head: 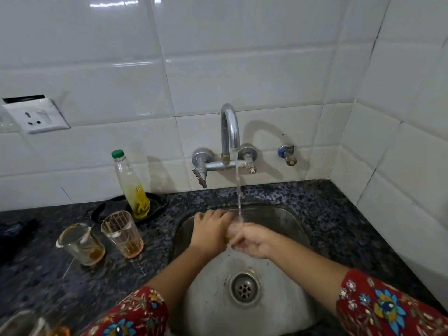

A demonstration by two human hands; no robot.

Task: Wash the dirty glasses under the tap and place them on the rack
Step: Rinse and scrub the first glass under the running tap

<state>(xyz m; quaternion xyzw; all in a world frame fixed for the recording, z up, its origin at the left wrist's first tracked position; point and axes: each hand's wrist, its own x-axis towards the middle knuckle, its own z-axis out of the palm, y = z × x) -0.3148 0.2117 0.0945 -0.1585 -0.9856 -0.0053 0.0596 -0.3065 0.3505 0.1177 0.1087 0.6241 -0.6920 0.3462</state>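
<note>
Water runs from the chrome tap (229,132) into the steel sink (286,221). Under the stream, a clear glass (233,229) is held between my left hand (211,230) and my right hand (252,240); both wrap it and hide most of it. Two dirty glasses stand on the dark granite counter to the left of the sink: one (81,243) with brown residue, the other (122,234) with orange dregs. At the bottom left corner there is part of another glass (26,323), blurred.
A dish soap bottle (132,187) with a green cap stands on a black dish (155,204) behind the glasses. A wall socket (36,116) is at the left. The drain (244,286) lies in the sink's middle. Tiled walls close off the back and right.
</note>
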